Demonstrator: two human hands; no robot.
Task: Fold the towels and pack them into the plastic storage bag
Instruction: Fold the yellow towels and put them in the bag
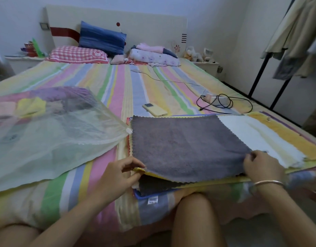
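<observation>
The left hand (125,170) is curled, and the near left corner of the grey towel (185,147) is pinched between its thumb and fingers, together with a yellow edge just beneath. The near right corner is pinched by the right hand (262,163), on whose wrist a bangle (267,183) is worn. The near edge of the towel is held slightly raised, while the rest is spread flat. Its scalloped edges are set roughly parallel to the near edge of the bed (118,82), and its wider span is seen running left to right.

The towel is carried on a stack of towels (153,187) at the near edge of the bed, right of centre; dark grey and blue layers are exposed below the raised edge. A white towel (251,134) and a yellow towel (287,134) are laid flat toward the right edge.

The plastic storage bag (46,139) is laid at the near left of the bed. Folded yellow, purple and pink cloths are seen through it, and its corner with a white clip (129,130) is pointed at the stack, almost touching it.

Open striped sheet is left beyond the stack. There a phone (154,110) lies just past the towel's far edge, and a coiled black cable (225,102) toward the right edge. Pillows (102,40) are placed at the head.
</observation>
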